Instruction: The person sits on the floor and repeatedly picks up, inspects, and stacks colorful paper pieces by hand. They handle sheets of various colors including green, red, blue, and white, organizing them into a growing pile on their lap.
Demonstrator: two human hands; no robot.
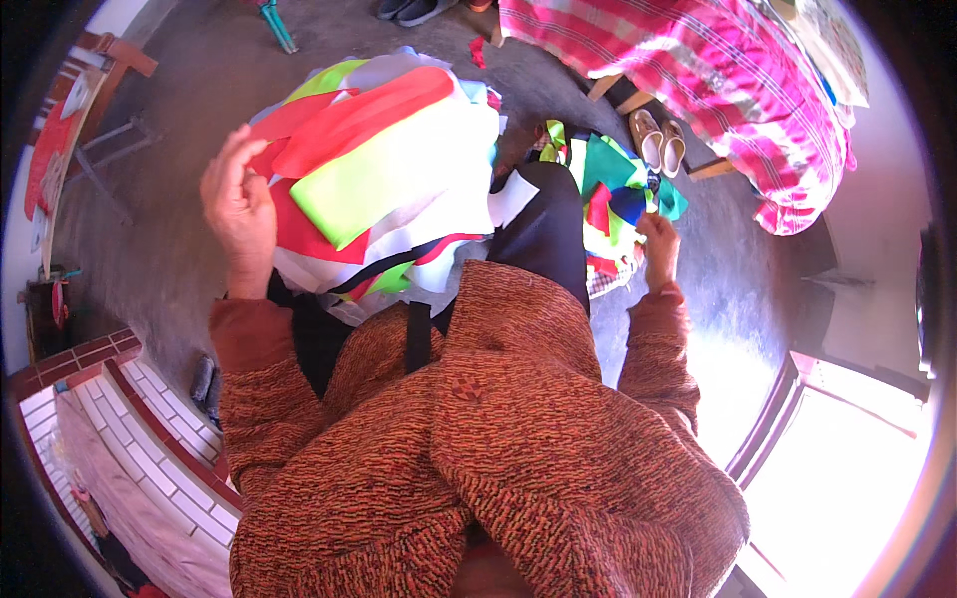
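Note:
A big heap of fabric scraps (409, 149), in white, red, neon yellow and black, is piled in front of me at the left. My left hand (241, 214) is at its left side, fingers loosely bent and apart from the thumb, close to a red strip (369, 110). Beyond my dark-trousered knee, a smaller heap of green, blue, red and yellow scraps (604, 164) lies to the right. At its near right edge, my right hand (658, 247) has its fingers closed on a fabric scrap beside a blue piece (628, 205); the fingertips are partly hidden.
A bed or low table under a pink checked cloth (698, 90) stands at the far right, with pale clogs (659, 142) beside it. Dark slippers (417, 10) and a green metal leg (277, 26) are at the far edge. A wooden stand (75, 149) is at the left.

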